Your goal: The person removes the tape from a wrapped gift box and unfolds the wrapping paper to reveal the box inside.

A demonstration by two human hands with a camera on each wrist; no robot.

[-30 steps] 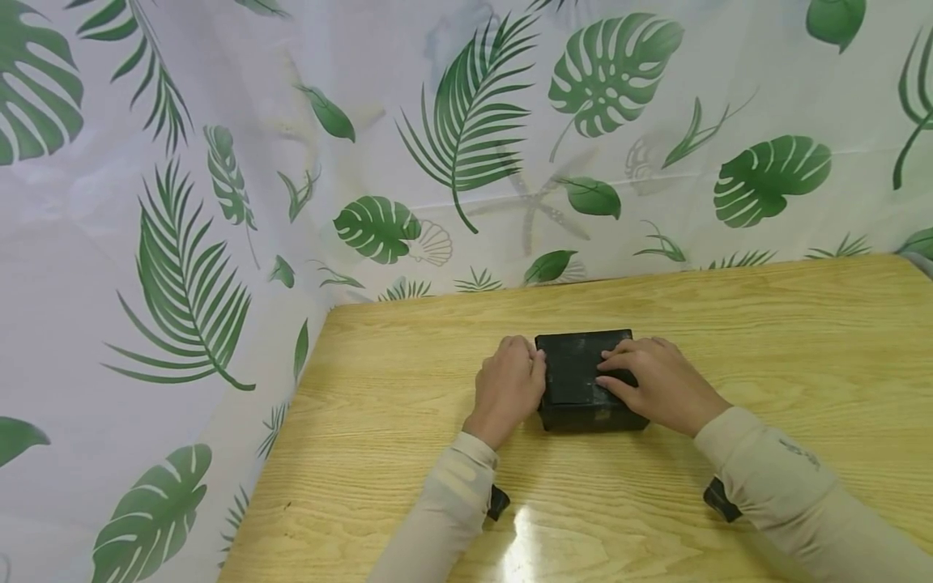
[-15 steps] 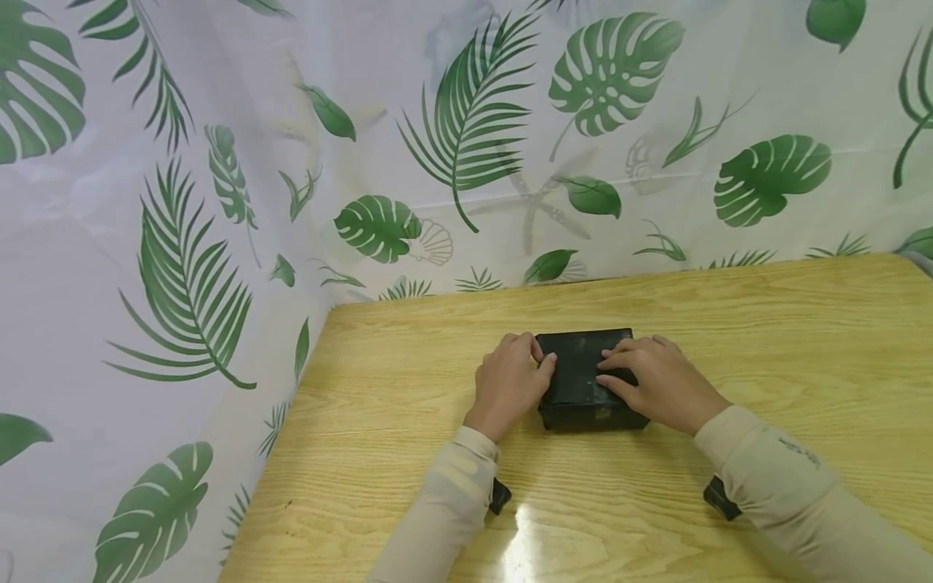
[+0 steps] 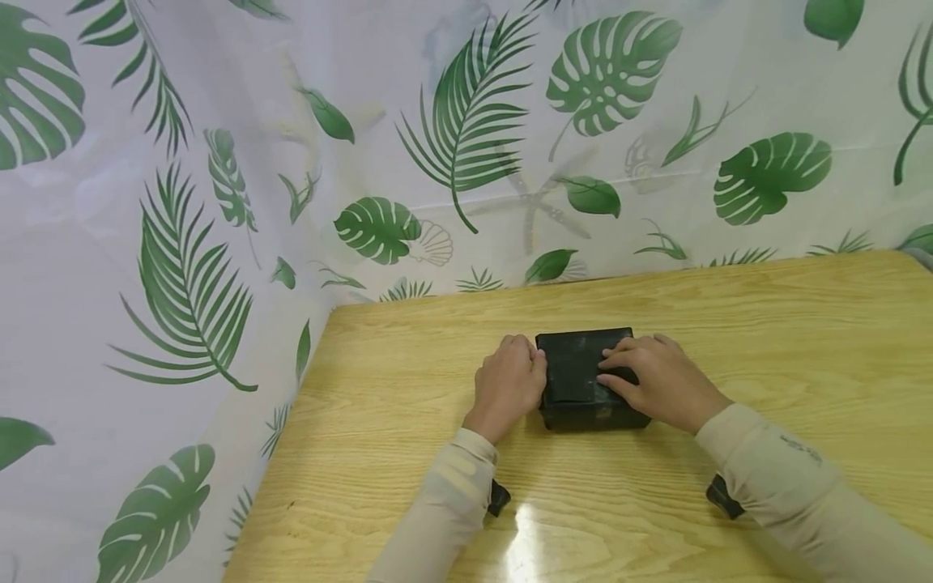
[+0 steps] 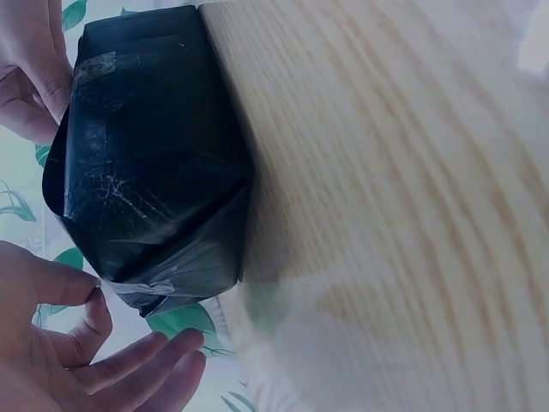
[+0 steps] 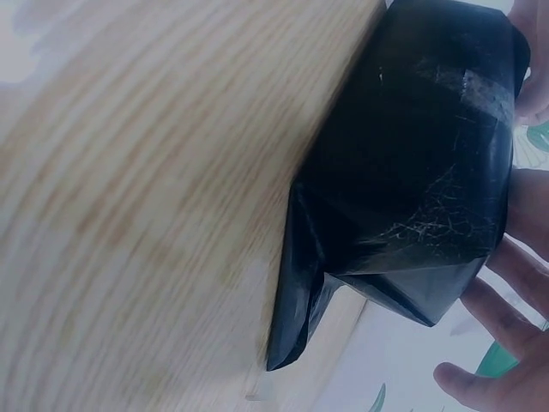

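Observation:
A box-shaped package in black wrapping (image 3: 576, 376) lies on the wooden table, with clear tape (image 4: 146, 287) at its left corner. At that corner my left hand (image 3: 508, 385) pinches, thumb and index fingertips meeting right beside the tape; its other fingers stay loosely bent away from the package in the left wrist view. Over the right end my right hand (image 3: 659, 380) holds the package, with thumb and index finger bent onto the top. Several of its fingers (image 5: 506, 322) extend past the far side in the right wrist view. A folded flap of wrapping (image 5: 300, 318) sticks out at the right end.
The yellow wood-grain table (image 3: 379, 421) carries the package near its middle. Behind and to the left hangs a white curtain (image 3: 466, 162) printed with green leaves. Black wrist devices (image 3: 724, 495) show beneath both sleeves.
Half a second ago the left thumb reached further onto the package top; now it is drawn back to the left edge. The right hand and package stay in place.

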